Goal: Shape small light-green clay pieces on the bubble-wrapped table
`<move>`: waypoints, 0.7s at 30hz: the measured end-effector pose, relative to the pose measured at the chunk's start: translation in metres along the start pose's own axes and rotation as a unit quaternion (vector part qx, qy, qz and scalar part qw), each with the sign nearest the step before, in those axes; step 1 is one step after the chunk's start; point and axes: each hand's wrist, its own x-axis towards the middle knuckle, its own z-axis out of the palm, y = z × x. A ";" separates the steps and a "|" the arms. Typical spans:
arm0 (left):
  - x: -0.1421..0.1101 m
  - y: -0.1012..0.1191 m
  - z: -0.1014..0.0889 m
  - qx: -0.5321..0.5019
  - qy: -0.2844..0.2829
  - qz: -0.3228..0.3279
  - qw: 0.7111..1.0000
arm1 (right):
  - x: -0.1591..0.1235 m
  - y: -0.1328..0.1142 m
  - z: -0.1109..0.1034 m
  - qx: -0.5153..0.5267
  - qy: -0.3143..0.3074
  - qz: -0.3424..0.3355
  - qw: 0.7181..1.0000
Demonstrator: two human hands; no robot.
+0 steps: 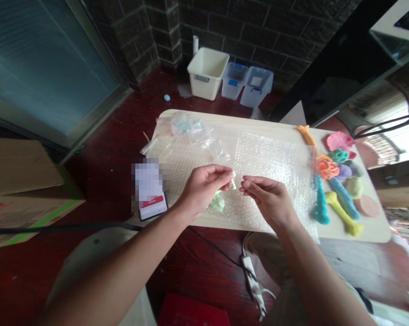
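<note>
My left hand [209,186] pinches a short, pale green, beaded strip of what looks like modelling clay [233,182] between thumb and fingertips, above the table. Just to its right, my right hand [267,195] has its thumb and fingertips pressed together, apart from the strip. Whether a tiny piece sits in that pinch is too small to tell. Below my left hand, a pale green lump [218,202] lies on the bubble wrap [268,158], partly hidden by the hand.
Coloured clay-like shapes, including a yellow bone shape [343,213] and a teal beaded strip [321,203], lie at the table's right end. Clear plastic bags [191,131] lie at the back left, a phone [153,206] at the left edge. A power strip [254,283] is below.
</note>
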 end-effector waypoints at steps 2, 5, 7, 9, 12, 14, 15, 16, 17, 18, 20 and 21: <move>0.000 -0.001 0.000 0.004 0.001 0.000 1.000 | -0.001 -0.001 -0.001 0.006 -0.005 0.003 1.000; -0.001 -0.001 0.000 0.007 0.007 -0.004 1.000 | -0.002 -0.002 -0.001 0.019 -0.017 0.008 1.000; -0.002 0.000 0.000 0.005 0.010 -0.006 1.000 | -0.003 -0.003 -0.001 0.030 -0.024 0.015 0.999; -0.002 0.000 0.001 0.005 0.012 -0.006 1.000 | -0.003 -0.004 0.000 0.042 -0.032 0.021 0.998; -0.003 0.002 0.002 0.009 0.015 -0.007 1.000 | -0.004 -0.007 0.001 0.059 -0.046 0.028 0.997; -0.003 0.002 0.003 0.006 0.016 -0.010 1.000 | -0.005 -0.008 0.002 0.068 -0.055 0.032 0.996; -0.003 0.003 0.003 0.003 0.015 -0.011 1.000 | -0.006 -0.009 0.002 0.072 -0.061 0.034 0.995; -0.003 0.003 0.003 0.002 0.014 -0.011 1.000 | -0.006 -0.009 0.002 0.075 -0.066 0.037 0.994; -0.003 0.003 0.003 0.003 0.012 -0.010 1.000 | -0.007 -0.010 0.002 0.077 -0.073 0.039 0.994; -0.004 0.003 0.003 0.006 0.010 -0.009 1.000 | -0.008 -0.011 0.002 0.079 -0.079 0.040 0.993; -0.004 0.003 0.002 0.014 0.009 -0.006 1.000 | -0.009 -0.013 0.001 0.084 -0.090 0.040 0.992; -0.004 0.002 0.002 0.018 0.008 -0.005 1.000 | -0.010 -0.013 0.001 0.088 -0.096 0.039 0.991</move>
